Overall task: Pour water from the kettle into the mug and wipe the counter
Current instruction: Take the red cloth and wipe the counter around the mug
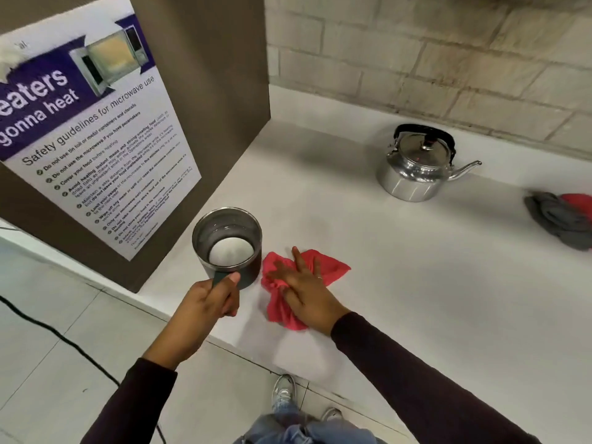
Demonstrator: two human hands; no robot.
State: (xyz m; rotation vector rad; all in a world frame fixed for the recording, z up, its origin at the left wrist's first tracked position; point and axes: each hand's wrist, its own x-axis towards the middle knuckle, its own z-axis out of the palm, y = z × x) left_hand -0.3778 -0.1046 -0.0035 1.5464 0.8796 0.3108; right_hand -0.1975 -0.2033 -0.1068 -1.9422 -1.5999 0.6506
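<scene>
A dark metal mug (228, 238) with water in it sits near the counter's front left edge. My left hand (211, 302) grips its handle. Just right of the mug lies a crumpled red cloth (330, 267), and my right hand (307, 283) presses flat on it with fingers spread. The shiny steel kettle (416, 171) with a black handle stands upright farther back on the white counter (416, 283), spout pointing right, well away from both hands.
A brown panel (217, 91) with a microwave safety poster (96, 139) rises left of the mug. A grey and red bundle of cloth (563, 216) lies at the right edge. A brick wall (448, 59) backs the counter. A black cable (64, 341) runs over the floor.
</scene>
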